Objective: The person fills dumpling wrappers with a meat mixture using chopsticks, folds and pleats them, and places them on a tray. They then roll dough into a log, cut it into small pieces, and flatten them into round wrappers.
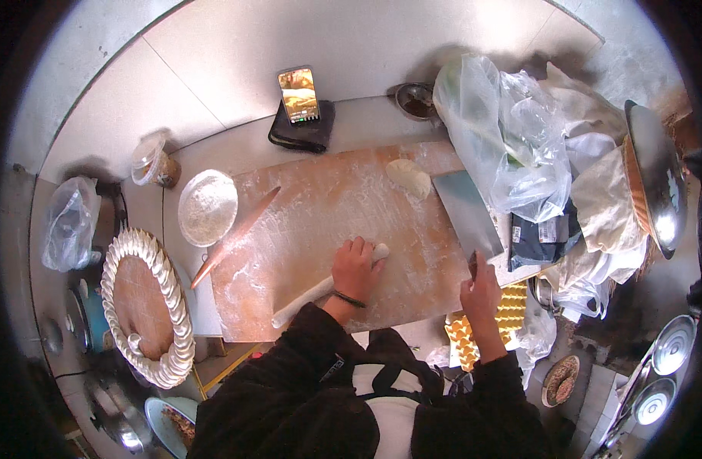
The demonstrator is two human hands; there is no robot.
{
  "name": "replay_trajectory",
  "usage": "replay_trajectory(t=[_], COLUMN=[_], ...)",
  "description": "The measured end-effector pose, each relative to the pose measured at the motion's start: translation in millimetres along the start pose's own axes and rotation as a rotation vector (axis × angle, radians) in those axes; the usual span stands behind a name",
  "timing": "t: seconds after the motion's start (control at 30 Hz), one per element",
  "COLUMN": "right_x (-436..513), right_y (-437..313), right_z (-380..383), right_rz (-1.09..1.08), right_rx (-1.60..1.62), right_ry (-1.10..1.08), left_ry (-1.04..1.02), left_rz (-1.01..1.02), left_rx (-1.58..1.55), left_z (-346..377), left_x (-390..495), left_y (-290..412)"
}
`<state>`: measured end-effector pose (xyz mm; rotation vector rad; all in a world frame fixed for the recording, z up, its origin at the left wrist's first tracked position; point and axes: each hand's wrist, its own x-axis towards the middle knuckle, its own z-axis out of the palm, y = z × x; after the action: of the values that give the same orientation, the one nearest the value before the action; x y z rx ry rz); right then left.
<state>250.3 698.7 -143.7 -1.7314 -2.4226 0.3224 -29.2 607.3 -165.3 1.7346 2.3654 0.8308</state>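
Observation:
My left hand rests on a long roll of dough that lies on the floured wooden board; the roll's rounded end shows past the fingers. My right hand grips the handle of a wide-bladed kitchen knife, whose flat blade lies over the board's right edge. A lump of dough sits at the board's back right, near the blade. On the left side a tapered wooden rolling pin lies at a slant beside a bowl of white flour.
A round tray ringed with shaped dumplings stands at left. A phone leans upright at the back on a black case. Plastic bags crowd the back right, above a yellow egg tray. A bowl of filling is at lower left.

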Motion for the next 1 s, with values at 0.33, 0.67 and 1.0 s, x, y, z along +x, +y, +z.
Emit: replay_trajectory(t=[0.33,0.67,1.0], right_x=[-43,-17,-12], right_y=[-23,-87,-88], right_z=[-78,-79,-76], right_rz=[0.102,-0.257,-0.242], right_rx=[0.28,0.311,0.283], right_ry=[-0.069,-0.309,-0.408], left_ry=[0.056,0.079,0.015], left_rz=[-0.09,-0.138,-0.088], left_rx=[-0.187,-0.167,-0.117], left_z=[-19,-2,-8], left_x=[4,-10,-9], left_y=[-16,-23,-27])
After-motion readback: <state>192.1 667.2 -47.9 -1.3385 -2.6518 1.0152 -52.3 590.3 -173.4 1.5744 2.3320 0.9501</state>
